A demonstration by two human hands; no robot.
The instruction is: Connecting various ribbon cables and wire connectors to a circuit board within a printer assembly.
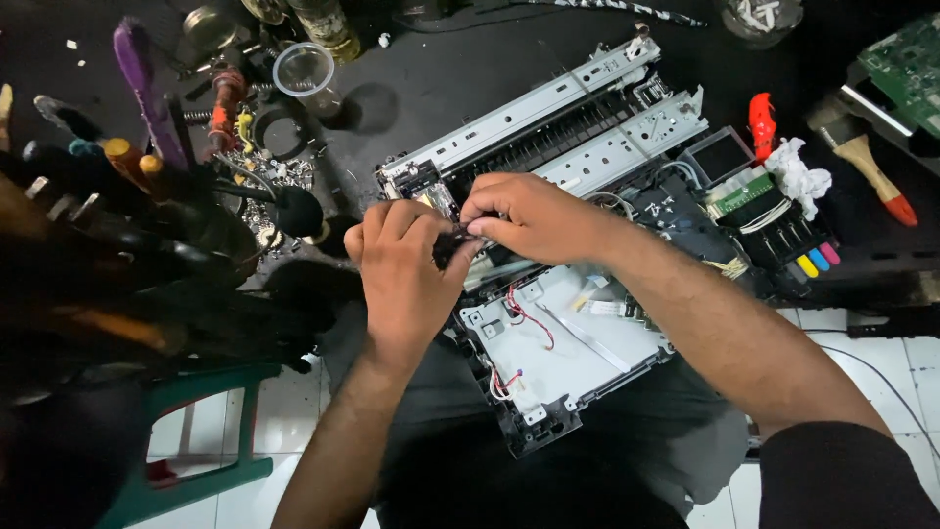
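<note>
far left of the printer (578, 362), we see a rack of tools (117, 186) with a purple handle (135, 69) standing up among dark ones, and below it a green stool (206, 431) on white floor tiles. nearer the printer, up and to its left, a clear cup (304, 71) sits on the dark bench beside loose springs and metal bits.

at the printer's left end, our left hand (406, 279) curls its fingers tight together, thumb and forefinger pinching a small black part (448, 245). our right hand (529, 216) meets it from the other side, fingertips pressed together on the same part, so both hands grip it just above the printer's open frame; what kind of part it is, we cannot tell.

the printer lies stripped and tilted across our lap, its grey metal base plate (587, 358) bare, with red wires (524, 315) looped over it and a flat white ribbon cable (587, 338) running across. along its top edge runs a long metal rail (529, 108).

at the printer's right end sits the ink carriage (783, 235), with yellow, blue and pink tabs. above it lie an orange tool (762, 122) and a wad of white tissue (798, 176). farther right of the printer, a paintbrush (867, 162) with a wooden handle rests by a green circuit board (906, 64).
</note>
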